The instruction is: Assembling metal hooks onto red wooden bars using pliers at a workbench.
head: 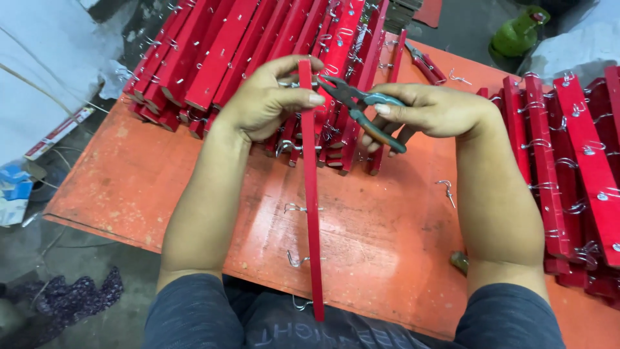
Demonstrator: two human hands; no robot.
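My left hand (265, 100) grips the far end of a long red wooden strip (312, 213) that runs toward my body, edge up, with metal hooks (294, 208) sticking out on its left side. In my right hand (426, 110) I hold green-handled pliers (365, 110), and their jaws point at the top of the strip beside my left fingers. Both hands hover over an orange table (161, 187).
A heap of red strips with hooks (245, 45) lies at the back of the table. More hooked red strips (568, 174) are piled at the right. A loose hook (445, 189) lies on the table. A green gas cylinder (516, 32) stands beyond the table.
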